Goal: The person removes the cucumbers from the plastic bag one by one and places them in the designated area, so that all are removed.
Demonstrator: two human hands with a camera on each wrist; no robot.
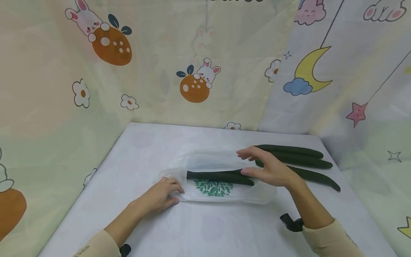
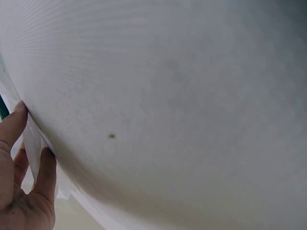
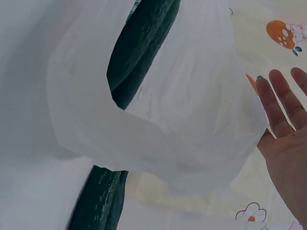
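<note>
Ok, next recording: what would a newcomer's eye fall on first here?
Probably the dark green cucumbers near the middle of the head view, lying at a white bag with a green leaf print, their left ends hidden by its plastic. Three more cucumbers lie to the right, partly behind the right hand. Next might come the backdrop's bright yellow moon, at upper right.
</note>
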